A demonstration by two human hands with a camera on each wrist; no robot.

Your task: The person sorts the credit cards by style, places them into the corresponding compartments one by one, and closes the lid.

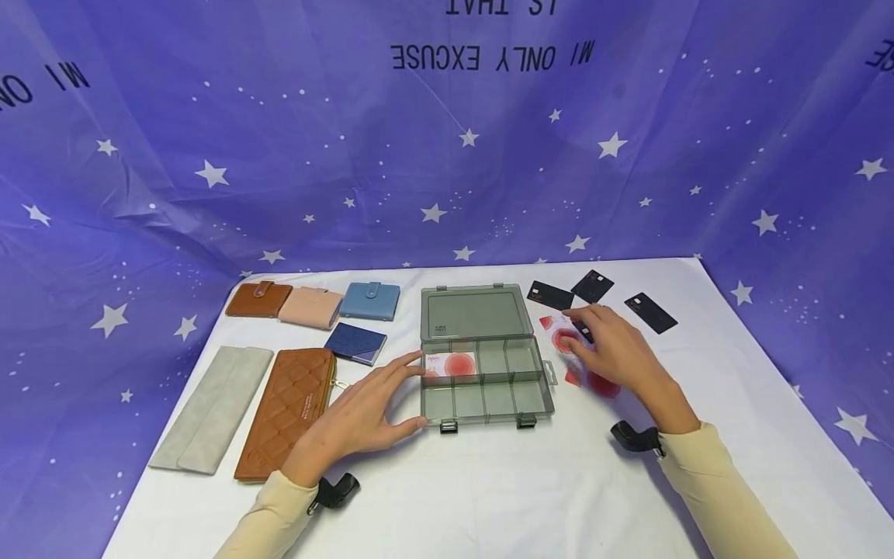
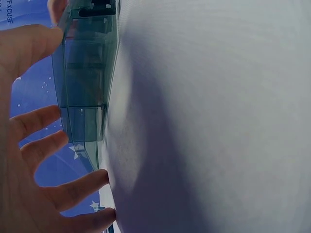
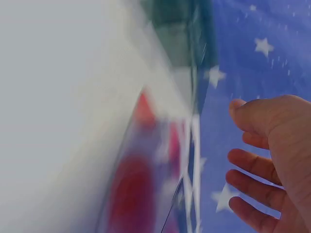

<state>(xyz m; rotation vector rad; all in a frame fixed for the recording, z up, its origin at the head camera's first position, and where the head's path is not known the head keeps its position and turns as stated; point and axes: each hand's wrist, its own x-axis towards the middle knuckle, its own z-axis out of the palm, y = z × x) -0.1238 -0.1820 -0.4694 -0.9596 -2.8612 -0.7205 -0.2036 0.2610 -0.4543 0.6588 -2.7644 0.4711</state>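
A grey see-through compartment box (image 1: 482,406) lies with its lid (image 1: 478,314) folded back. One red-and-white card (image 1: 450,364) sits in its back left part. My left hand (image 1: 366,407) spreads its fingers at the box's left side, fingertips touching the wall; the left wrist view shows the thumb at the box's rim. Over red-and-white cards (image 1: 602,383) to the right of the box hovers my right hand (image 1: 620,349), fingers loosely bent and nothing held between them. In the right wrist view these cards are blurred and lie apart from the fingers.
Several black cards (image 1: 651,313) lie at the back right. On the left are a brown wallet (image 1: 258,300), a pink one (image 1: 310,307), a blue one (image 1: 370,301), a navy card case (image 1: 355,343), a quilted brown purse (image 1: 286,411) and a grey wallet (image 1: 212,410).
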